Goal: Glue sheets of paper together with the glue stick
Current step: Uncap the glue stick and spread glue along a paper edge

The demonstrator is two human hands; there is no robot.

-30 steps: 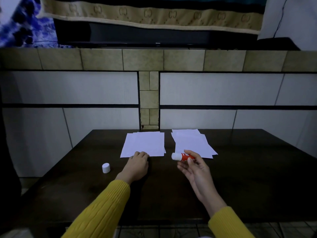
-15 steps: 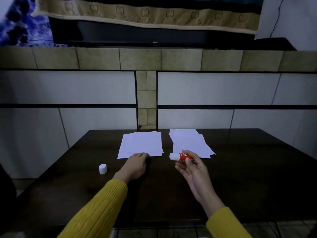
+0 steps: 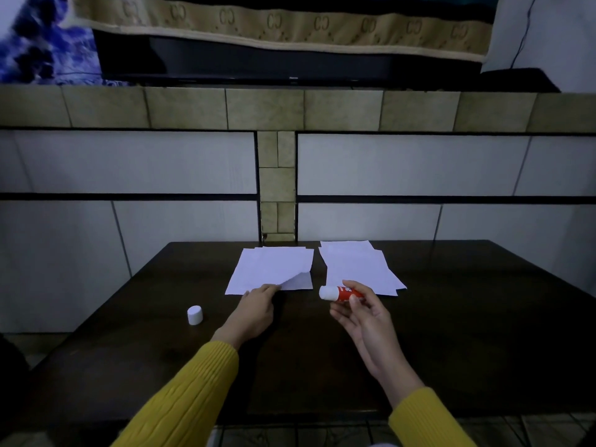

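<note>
Head view: the left hand (image 3: 256, 309) pinches the near corner of the top sheet (image 3: 274, 269) of the left stack, lifting it off the desk (image 3: 483, 333). Paper looks light, limp, easily creased; an edge pinch suits it. The right hand (image 3: 364, 321) has fingers closed around the uncapped glue stick (image 3: 340, 293), rigid and light. The right stack (image 3: 358, 269) lies beside; the cap (image 3: 195, 314) stands well left, clear.

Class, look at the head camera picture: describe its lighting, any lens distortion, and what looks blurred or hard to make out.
Head view: dim overall, the dark table swallows detail while the paper stacks and white cap stand out; wide-angle bending curves the tile lines near the edges; the blue cloth at upper left is smeared; print on the glue stick in the right hand is unreadable.
</note>
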